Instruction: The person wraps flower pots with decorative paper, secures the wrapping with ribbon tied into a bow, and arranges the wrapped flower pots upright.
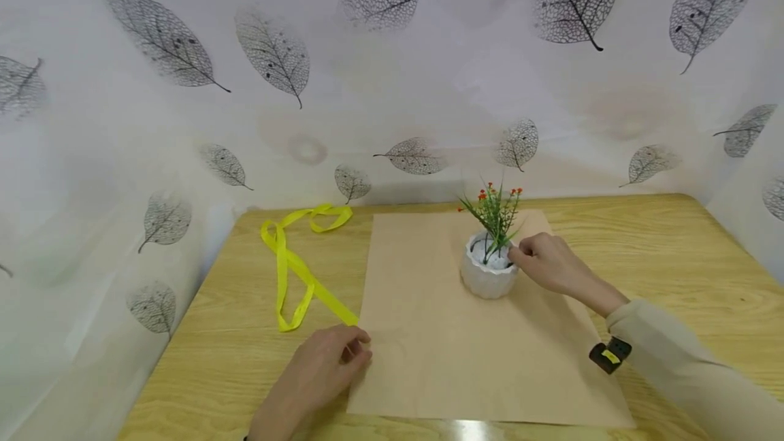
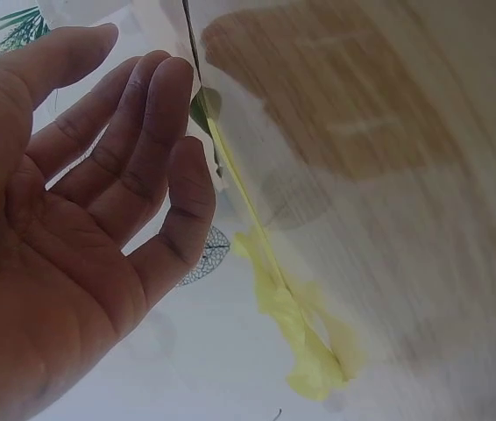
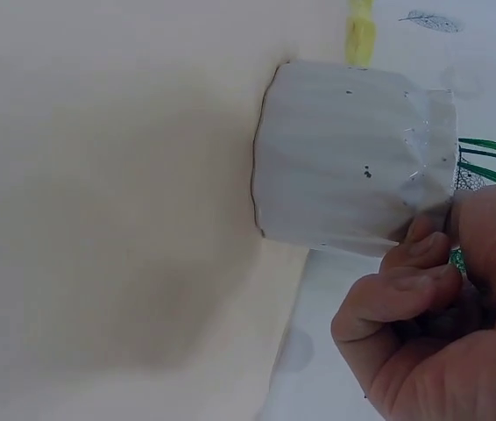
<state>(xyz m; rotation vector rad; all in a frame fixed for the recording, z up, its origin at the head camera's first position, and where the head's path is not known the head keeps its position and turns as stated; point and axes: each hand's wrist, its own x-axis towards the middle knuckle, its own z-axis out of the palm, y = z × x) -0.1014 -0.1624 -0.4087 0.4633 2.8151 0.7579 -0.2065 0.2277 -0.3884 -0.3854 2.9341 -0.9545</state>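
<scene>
with the pot (image 1: 488,281) set toward the paper's (image 1: 422,352) far edge, the right hand (image 1: 549,265) pinching its rim and the left hand (image 1: 324,366) loosely curved, empty, paper lies unfolded, ribbon (image 1: 331,301) untied.

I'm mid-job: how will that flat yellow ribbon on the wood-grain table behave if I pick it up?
The flat yellow ribbon is probably floppy, since it lies in loose loops and bends. It looks thin and narrow, so likely light for its length. It crosses over itself, so lifting one end may drag or tangle the rest.
</scene>
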